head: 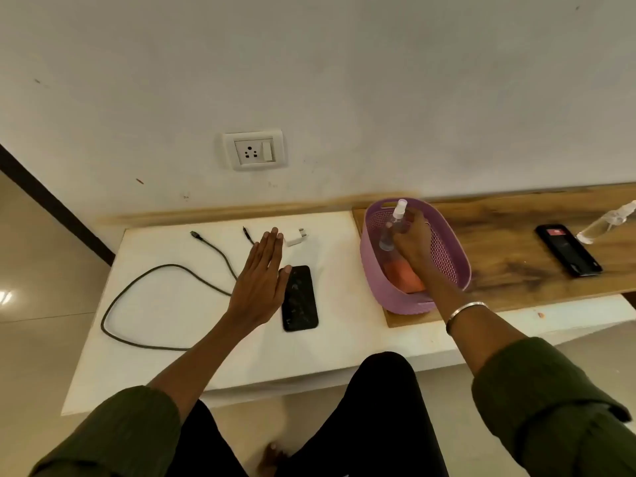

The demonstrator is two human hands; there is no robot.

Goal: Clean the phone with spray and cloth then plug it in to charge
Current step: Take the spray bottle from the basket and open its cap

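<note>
Fingers (409, 223) of the right hand (411, 242) are wrapped around a clear spray bottle (395, 223) inside the purple basket (451, 256), where an orange cloth (404, 275) lies at the bottom. Those of the left hand (260, 280) are straight and together, holding nothing, the palm flat just beside the phone (299, 297), the thumb near its top corner. That phone lies face up on the white surface (172, 321), its screen smudged.

By my judgement the task is barely begun: nothing sprayed or wiped, the cable (165, 270) loose, the adapter (296, 237) lying unplugged below the wall socket (254, 149).

Open room is good around the phone; the cable loops to its left and the front edge is well apart. The basket sits at the wooden board's (516, 256) corner, close to its front edge. A second phone (568, 249) and another bottle (605, 222) lie far right.
</note>
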